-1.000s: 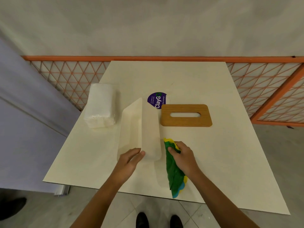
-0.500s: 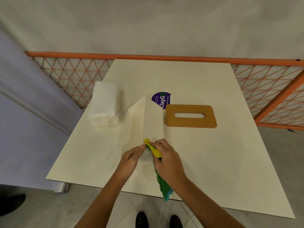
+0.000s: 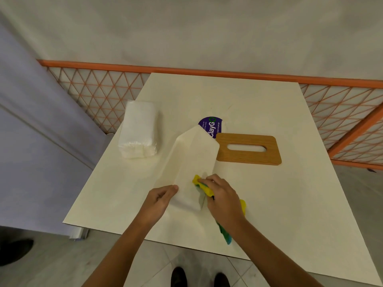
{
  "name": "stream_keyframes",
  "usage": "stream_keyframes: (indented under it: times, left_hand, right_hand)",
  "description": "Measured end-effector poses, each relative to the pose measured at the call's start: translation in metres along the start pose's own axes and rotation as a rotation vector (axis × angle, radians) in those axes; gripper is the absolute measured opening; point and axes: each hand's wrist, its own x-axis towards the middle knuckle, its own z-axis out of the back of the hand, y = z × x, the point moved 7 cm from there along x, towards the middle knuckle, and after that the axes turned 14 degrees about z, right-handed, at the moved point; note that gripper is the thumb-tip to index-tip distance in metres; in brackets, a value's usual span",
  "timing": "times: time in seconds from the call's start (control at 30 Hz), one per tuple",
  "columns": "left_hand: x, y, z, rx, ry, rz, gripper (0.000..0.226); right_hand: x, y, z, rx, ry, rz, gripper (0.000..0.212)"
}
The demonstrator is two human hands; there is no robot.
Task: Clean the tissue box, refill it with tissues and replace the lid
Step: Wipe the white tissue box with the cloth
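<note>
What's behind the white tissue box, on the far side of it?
A round purple sticker reading ClayG shows on the table behind the tissue box; its near part is covered by the box.

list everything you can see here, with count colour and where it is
tissue box: 1, cream, table middle, tipped up
lid: 1, brown wood, on table right of box
tissue pack: 1, white, table's left side
cloth: 1, yellow and green, against box's near end
sticker: 1, purple, on table behind box
table: 1, cream, centre
fence: 1, orange, behind table
shoes: 2, black, floor at bottom edge
left hand: 1, holds box's near edge
right hand: 1, grips cloth
</note>
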Motion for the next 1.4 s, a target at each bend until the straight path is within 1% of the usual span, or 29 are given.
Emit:
stream_keyframes:
  times: [0.03,0.1,0.17,0.2,0.3,0.43,0.5,0.6,0.67,0.73,0.77,0.83,0.93,1.0,1.07,1.13,1.2,1.23,1.33,1.4]
  left_hand:
    - [0.001,0.001,0.002,0.007,-0.004,0.003,0.026]
    - [0.001,0.002,0.003,-0.033,-0.003,-0.003,0.023]
    - [0.000,0.000,0.004,-0.058,-0.005,-0.025,0.029]
    - [-0.001,-0.002,0.005,-0.062,-0.009,-0.031,0.032]
    - [-0.001,-0.003,0.007,-0.039,-0.003,-0.019,0.038]
    - [0.004,0.001,0.004,0.008,0.021,0.017,0.044]
    - [0.004,-0.002,0.002,0.014,-0.011,0.015,0.045]
    - [0.002,-0.006,0.000,0.003,-0.037,-0.001,0.046]
    - [0.002,-0.006,0.000,0.004,-0.024,-0.001,0.045]
    - [0.003,-0.005,0.001,0.021,-0.027,-0.001,0.047]
    - [0.003,-0.005,0.000,0.043,-0.040,-0.004,0.048]
    - [0.003,-0.007,-0.002,0.100,-0.073,-0.016,0.052]
    - [0.000,-0.009,-0.008,0.147,-0.086,-0.038,0.054]
    - [-0.001,-0.009,-0.012,0.150,-0.086,-0.042,0.053]
    - [-0.003,-0.010,-0.020,0.173,-0.086,-0.061,0.054]
    - [-0.006,-0.012,-0.028,0.228,-0.103,-0.101,0.052]
    - [-0.007,-0.010,-0.032,0.238,-0.106,-0.123,0.051]
    - [-0.008,-0.010,-0.033,0.236,-0.102,-0.123,0.051]
    - [-0.010,-0.011,-0.036,0.303,-0.115,-0.133,0.056]
    - [-0.011,-0.012,-0.037,0.334,-0.128,-0.137,0.059]
  right_hand:
    - [-0.001,0.002,0.000,-0.015,-0.006,0.010,0.049]
    - [-0.003,0.018,0.000,-0.040,-0.048,0.102,0.049]
    - [0.002,0.037,0.000,-0.077,-0.058,0.213,0.044]
    - [0.008,0.042,0.000,-0.086,-0.054,0.233,0.044]
    - [0.032,0.031,0.006,-0.087,-0.064,0.163,0.045]
    - [0.036,-0.008,0.008,-0.028,-0.039,-0.072,0.045]
    - [0.029,-0.003,0.008,-0.054,-0.042,-0.056,0.046]
    - [0.022,0.024,0.002,-0.063,-0.013,0.079,0.047]
    - [0.026,0.027,0.000,-0.077,-0.025,0.126,0.045]
    - [0.033,0.017,0.003,-0.060,-0.062,0.074,0.042]
    - [0.035,0.007,0.004,-0.040,-0.085,0.016,0.041]
    - [0.036,-0.013,0.006,-0.003,-0.078,-0.108,0.039]
    - [0.029,-0.039,0.012,0.009,-0.058,-0.179,0.036]
    - [0.020,-0.048,0.021,0.038,-0.086,-0.216,0.034]
    - [0.014,-0.040,0.027,0.047,-0.126,-0.153,0.035]
    - [0.011,-0.016,0.024,0.044,-0.105,-0.013,0.040]
    - [0.013,0.000,0.020,0.003,-0.093,0.077,0.043]
    - [0.016,0.001,0.023,-0.020,-0.114,0.088,0.043]
    - [0.025,-0.017,0.029,0.010,-0.141,-0.040,0.042]
    - [0.024,-0.017,0.029,-0.004,-0.122,-0.027,0.044]
